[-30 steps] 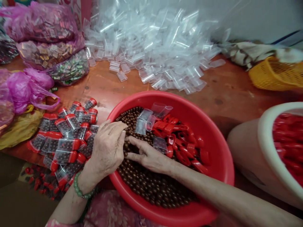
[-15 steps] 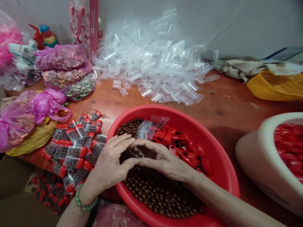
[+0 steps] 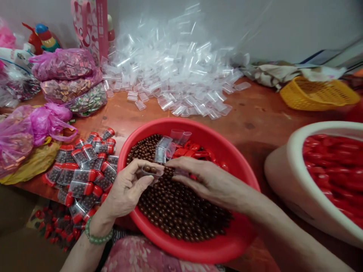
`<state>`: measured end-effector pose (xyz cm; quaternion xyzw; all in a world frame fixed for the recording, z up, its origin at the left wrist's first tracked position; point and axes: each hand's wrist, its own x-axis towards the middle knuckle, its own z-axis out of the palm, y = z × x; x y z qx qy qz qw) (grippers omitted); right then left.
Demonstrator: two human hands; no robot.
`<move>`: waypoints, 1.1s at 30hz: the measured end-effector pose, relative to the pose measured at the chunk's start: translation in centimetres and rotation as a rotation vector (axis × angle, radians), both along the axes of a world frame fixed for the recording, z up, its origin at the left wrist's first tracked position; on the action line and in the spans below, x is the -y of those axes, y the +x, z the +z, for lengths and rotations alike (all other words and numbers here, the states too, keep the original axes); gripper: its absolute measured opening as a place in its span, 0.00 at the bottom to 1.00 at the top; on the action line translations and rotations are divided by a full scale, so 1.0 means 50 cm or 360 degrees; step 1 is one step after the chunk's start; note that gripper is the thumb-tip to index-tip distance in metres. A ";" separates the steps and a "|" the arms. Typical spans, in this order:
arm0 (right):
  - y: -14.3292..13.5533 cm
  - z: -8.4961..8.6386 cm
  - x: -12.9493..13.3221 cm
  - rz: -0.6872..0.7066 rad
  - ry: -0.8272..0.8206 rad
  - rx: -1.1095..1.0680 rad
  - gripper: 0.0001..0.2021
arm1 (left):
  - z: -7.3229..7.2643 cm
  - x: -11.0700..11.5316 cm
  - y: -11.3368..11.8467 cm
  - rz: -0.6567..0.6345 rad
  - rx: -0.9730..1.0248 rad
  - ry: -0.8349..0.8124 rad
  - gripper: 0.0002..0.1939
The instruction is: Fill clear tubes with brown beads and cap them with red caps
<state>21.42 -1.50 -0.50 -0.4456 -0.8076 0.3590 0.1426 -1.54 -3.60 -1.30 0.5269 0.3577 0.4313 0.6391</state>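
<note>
Hands [image 3: 123,192] have drawn apart — the clear container [image 3: 159,172] shows glossy brown balls [image 3: 149,169].

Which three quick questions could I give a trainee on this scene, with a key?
1. Which grip holds the tube of brown balls, left or right?
2. True or false: the basket is outside the basin.
3. Fill in the colour: the bucket contains ___ parts.

Key:
1. The left grip.
2. True.
3. Red.
</note>
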 end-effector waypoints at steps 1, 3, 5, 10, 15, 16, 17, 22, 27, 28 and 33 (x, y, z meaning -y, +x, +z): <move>0.017 -0.004 -0.003 -0.0042 0.0088 0.0127 0.12 | 0.002 0.002 0.000 0.0001 0.0016 -0.0001 0.07; 0.044 -0.016 -0.006 -0.0071 0.0225 0.0373 0.11 | 0.005 0.004 0.001 -0.0005 0.0030 0.0018 0.07; 0.056 -0.030 -0.005 -0.0011 0.0287 0.0590 0.12 | 0.006 0.003 0.004 -0.0030 0.0005 0.0033 0.07; 0.030 -0.058 0.008 0.0105 0.0374 0.0834 0.07 | -0.002 -0.004 0.018 -0.0057 -0.0257 0.0019 0.09; 0.018 -0.048 0.008 0.0067 0.0431 0.0809 0.14 | -0.005 -0.014 0.021 -0.0024 -0.0219 -0.0160 0.10; 0.019 -0.039 0.002 0.0014 0.0430 0.0737 0.15 | -0.004 -0.016 0.021 -0.0026 -0.0159 -0.0214 0.10; 0.019 -0.029 -0.007 -0.0052 0.0406 0.0622 0.14 | -0.003 -0.018 0.021 -0.0045 -0.0105 -0.0263 0.09; -0.010 -0.004 -0.082 -0.0405 0.0064 -0.0138 0.14 | 0.000 -0.024 0.022 -0.0122 0.0022 -0.0386 0.09; -0.028 -0.030 -0.120 -0.0660 0.0120 -0.0264 0.19 | 0.002 -0.019 0.017 -0.0138 0.0134 -0.0438 0.09; -0.022 -0.031 -0.114 -0.0672 0.0159 -0.0256 0.19 | 0.004 -0.017 0.016 -0.0163 0.0187 -0.0456 0.09; 0.018 0.011 -0.034 -0.0549 0.0310 -0.0259 0.10 | 0.018 -0.011 0.020 -0.0291 0.0229 -0.0482 0.08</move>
